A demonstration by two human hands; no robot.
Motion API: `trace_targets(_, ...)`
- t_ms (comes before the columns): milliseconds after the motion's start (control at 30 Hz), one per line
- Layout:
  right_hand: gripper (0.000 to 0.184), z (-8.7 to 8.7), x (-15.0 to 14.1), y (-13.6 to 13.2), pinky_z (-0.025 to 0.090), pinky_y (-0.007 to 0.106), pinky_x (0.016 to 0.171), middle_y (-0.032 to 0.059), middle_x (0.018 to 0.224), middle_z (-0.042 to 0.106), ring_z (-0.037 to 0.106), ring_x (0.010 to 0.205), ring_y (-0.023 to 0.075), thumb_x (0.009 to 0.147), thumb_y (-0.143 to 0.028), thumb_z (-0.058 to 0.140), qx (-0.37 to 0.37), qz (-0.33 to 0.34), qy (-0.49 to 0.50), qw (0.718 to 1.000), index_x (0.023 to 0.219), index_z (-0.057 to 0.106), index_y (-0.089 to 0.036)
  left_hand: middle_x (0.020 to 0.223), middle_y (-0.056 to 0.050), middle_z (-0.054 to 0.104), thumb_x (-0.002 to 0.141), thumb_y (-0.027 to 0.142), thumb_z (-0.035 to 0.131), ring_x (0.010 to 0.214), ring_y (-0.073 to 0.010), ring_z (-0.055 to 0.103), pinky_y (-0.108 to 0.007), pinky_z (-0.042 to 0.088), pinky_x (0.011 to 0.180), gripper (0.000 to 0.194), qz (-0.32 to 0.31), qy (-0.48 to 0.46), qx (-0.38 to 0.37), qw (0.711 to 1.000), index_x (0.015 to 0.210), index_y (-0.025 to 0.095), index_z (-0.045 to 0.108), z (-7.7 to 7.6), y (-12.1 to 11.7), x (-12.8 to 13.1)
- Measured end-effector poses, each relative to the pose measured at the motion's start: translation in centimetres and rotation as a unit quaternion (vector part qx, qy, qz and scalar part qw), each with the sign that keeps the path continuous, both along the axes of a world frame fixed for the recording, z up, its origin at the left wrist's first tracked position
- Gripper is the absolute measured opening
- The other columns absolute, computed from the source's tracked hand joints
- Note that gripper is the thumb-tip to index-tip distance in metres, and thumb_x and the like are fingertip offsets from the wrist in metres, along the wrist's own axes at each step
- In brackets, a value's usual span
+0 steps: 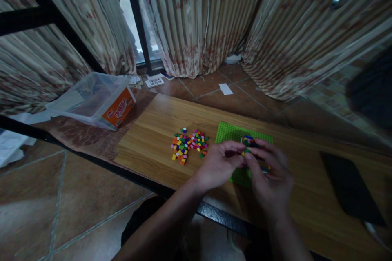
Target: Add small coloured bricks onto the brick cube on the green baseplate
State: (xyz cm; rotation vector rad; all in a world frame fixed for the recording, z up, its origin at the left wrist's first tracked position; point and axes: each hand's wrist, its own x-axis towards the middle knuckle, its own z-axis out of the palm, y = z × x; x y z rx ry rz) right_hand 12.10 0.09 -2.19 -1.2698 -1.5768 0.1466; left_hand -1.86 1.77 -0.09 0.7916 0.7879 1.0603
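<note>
My left hand and my right hand meet over a studded green baseplate. Between the fingertips of both hands are small green and yellow toy bricks; my fingers partly cover them. Other coloured bricks, blue among them, show on the baseplate behind and below my right fingers. Left of my left hand lies a loose pile of small bricks in orange, green, pink, white, yellow and purple. How the held bricks fit together is too small to tell.
A wooden board carries the baseplate and the pile. A dark flat device with a white cable lies at right. At far left a clear plastic bin with an orange label stands tilted. Curtains hang behind, with papers on the tiled floor.
</note>
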Motion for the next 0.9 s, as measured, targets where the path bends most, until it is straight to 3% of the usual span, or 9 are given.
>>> trace_targets(467, 0.01, 0.2, 0.4, 0.1, 0.05, 0.047, 0.096, 0.0049, 0.111, 0.071, 0.065, 0.108, 0.0231, 0.091, -0.028, 0.066, -0.009, 0.027, -0.014, 1.0, 0.096, 0.074, -0.025, 0.075, 0.001, 0.063, 0.079, 0.017, 0.066, 0.07, -0.0104, 0.057, -0.024, 0.047, 0.072, 0.003, 0.021, 0.083, 0.08, 0.993, 0.081, 0.014, 0.066, -0.5, 0.0, 0.1)
trace_targets(767, 0.013, 0.3, 0.3, 0.0, 0.051, 0.043, 0.09, 0.002, 0.097, 0.071, 0.064, 0.098, 0.0218, 0.088, -0.02, 0.07, 0.063, 0.026, -0.088, 0.994, 0.098, 0.075, -0.028, 0.062, 0.002, 0.062, 0.078, 0.017, 0.064, 0.057, -0.0105, 0.055, -0.024, 0.044, 0.058, 0.003, 0.025, 0.096, 0.014, 0.995, 0.077, 0.015, 0.064, -0.4, -0.2, 0.4)
trace_targets(900, 0.01, 0.4, 1.5, 0.4, 0.051, 0.044, 0.088, 0.0048, 0.098, 0.072, 0.064, 0.097, 0.0232, 0.089, -0.024, 0.069, 0.054, -0.03, -0.065, 0.996, 0.097, 0.076, -0.025, 0.063, 0.001, 0.063, 0.08, 0.014, 0.061, 0.057, -0.0117, 0.058, -0.024, 0.045, 0.058, 0.003, 0.047, 0.158, 0.002, 0.986, 0.08, 0.015, 0.064, -0.7, 0.3, 0.1)
